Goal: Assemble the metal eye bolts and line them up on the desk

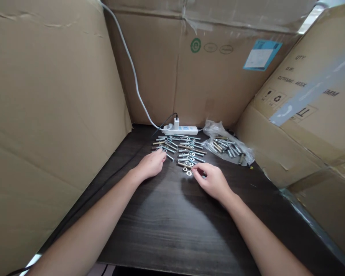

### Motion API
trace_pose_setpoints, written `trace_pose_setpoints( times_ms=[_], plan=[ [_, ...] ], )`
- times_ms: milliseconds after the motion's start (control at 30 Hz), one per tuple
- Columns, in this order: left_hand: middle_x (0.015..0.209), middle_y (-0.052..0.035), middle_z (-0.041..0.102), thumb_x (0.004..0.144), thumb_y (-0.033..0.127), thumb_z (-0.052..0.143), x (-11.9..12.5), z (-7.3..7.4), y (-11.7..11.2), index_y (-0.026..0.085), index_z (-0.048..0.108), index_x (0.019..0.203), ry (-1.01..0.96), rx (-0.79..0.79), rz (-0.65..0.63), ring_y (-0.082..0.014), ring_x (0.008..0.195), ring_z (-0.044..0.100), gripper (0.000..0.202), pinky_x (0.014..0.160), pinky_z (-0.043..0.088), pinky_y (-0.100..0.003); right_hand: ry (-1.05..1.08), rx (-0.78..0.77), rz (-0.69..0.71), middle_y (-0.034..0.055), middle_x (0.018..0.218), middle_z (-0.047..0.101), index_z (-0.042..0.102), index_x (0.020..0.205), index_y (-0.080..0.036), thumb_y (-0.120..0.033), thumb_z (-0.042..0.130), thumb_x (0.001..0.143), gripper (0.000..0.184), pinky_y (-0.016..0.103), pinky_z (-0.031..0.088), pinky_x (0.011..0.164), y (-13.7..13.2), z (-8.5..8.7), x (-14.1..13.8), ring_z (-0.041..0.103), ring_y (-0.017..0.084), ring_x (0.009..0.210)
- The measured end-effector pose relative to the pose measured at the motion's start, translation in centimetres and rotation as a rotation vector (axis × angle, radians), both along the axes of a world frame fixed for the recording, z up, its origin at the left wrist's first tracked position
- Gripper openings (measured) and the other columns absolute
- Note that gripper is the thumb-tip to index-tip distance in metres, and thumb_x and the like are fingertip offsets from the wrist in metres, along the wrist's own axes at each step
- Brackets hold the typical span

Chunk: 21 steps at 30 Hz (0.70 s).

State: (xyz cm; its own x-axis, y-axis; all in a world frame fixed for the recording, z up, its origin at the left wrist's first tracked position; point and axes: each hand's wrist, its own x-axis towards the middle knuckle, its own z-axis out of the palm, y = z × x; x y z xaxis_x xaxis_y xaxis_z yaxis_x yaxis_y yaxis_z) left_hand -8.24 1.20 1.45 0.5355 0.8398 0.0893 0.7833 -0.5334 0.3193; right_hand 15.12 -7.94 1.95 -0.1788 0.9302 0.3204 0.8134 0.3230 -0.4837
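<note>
My left hand (153, 165) lies over the near end of the left group of metal bolts (170, 149), fingers curled down. What is under its fingertips is hidden. My right hand (213, 180) is bent with thumb and index finger closed at the edge of a small washer (191, 171), at the near end of the right group of bolts (192, 153). Just left of those fingertips lie a nut (185, 169) and a flat washer (189, 173). Several more washers and nuts rest on and between the bolts, which are laid in two columns.
Behind the bolts is a white power strip (184, 130) with a plugged-in charger (176, 123). A clear plastic bag (214, 128) of metal sleeves (227, 145) lies at right. Cardboard walls (152, 69) enclose the dark table (155, 230). A black cable (115, 174) runs along the left.
</note>
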Motion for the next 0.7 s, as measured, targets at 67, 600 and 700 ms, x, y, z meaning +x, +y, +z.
trace_pose_setpoints(
  times_ms=[67,600,700],
  plan=[
    [0.086,-0.0037,0.052,0.078,0.009,0.038,0.0,-0.2,0.2,0.021,0.051,0.078,-0.009,0.006,-0.004,-0.0174,0.072,0.050,0.018,0.063,0.035,-0.029,0.010,-0.010,0.014,0.0022,0.078,0.068,0.066,0.082,-0.022,-0.025,0.052,0.083,0.014,0.026,0.042,0.066,0.1,0.2,0.0,0.059,0.016,0.069],
    [0.105,-0.0037,0.049,0.077,0.008,0.040,-0.5,-1.0,1.1,0.021,0.054,0.099,-0.219,0.004,0.012,-0.0152,0.084,0.052,0.029,0.079,0.042,-0.027,0.031,-0.065,0.089,0.0008,0.075,0.066,0.067,0.082,-0.021,-0.022,0.051,0.083,0.015,0.023,0.040,0.062,-0.1,0.3,-0.2,0.057,0.014,0.068],
    [0.105,-0.0044,0.048,0.077,0.009,0.040,-0.4,-0.8,1.0,0.020,0.052,0.100,-0.235,0.042,0.039,-0.0155,0.085,0.051,0.029,0.078,0.042,-0.027,0.032,-0.066,0.091,0.0004,0.074,0.066,0.067,0.081,-0.022,-0.022,0.051,0.083,0.016,0.023,0.040,0.062,-0.2,0.3,-0.2,0.056,0.013,0.067]
  ],
)
